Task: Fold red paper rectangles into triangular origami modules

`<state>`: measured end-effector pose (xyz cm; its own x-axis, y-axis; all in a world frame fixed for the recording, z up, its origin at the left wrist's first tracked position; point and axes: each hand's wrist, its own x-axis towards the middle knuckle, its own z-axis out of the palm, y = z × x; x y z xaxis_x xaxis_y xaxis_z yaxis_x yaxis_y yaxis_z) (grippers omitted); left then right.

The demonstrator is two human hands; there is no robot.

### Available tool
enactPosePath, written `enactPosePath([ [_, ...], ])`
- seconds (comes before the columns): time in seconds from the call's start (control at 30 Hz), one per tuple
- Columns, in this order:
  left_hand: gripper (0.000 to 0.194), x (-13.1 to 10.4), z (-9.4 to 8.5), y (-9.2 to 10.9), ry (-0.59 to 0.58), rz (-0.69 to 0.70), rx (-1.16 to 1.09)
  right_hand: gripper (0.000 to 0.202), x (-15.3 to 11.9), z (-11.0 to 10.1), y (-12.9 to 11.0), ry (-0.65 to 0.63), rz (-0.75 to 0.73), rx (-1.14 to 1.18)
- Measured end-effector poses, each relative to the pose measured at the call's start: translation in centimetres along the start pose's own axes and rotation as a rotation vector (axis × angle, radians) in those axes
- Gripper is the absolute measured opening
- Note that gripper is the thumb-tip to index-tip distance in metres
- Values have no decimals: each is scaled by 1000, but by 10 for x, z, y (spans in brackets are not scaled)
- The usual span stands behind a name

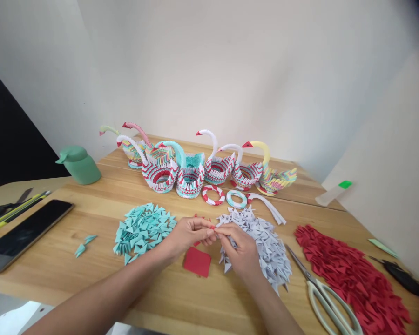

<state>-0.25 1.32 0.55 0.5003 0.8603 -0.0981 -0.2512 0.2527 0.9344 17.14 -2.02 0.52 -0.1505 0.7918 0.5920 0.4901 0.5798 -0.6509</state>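
Fingertips of my left hand [193,232] and my right hand [238,244] meet over the middle of the table, pinching a small red folded paper piece [212,227] that is mostly hidden. Just below them lies a flat red paper stack [197,262]. A few more red pieces show partly behind my left hand. To the left of that hand is a heap of teal folded paper triangles [145,230]. My right hand is over the near-left side of a heap of pale lilac paper triangles [265,246].
Several folded-paper swans [190,179] stand at the back, with a red-white ring [212,195], a teal-white ring [236,199] and a white swan neck [268,207] before them. Scissors [321,291] and red triangles [352,274] lie right; a phone [26,232] and green jug [79,165] left.
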Motion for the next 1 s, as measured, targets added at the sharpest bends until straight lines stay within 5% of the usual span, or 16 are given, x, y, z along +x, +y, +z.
enactPosePath([
  [0.2, 28, -4, 5, 1, 166, 253, 481, 21, 2, -8, -4, -87, 341, 108],
  [0.43, 19, -10, 4, 1, 160, 500, 840, 19, 3, -9, -7, -102, 269, 89],
  [1.0, 15, -9, 4, 5, 109, 497, 937, 11, 3, -8, -8, -95, 114, 3],
])
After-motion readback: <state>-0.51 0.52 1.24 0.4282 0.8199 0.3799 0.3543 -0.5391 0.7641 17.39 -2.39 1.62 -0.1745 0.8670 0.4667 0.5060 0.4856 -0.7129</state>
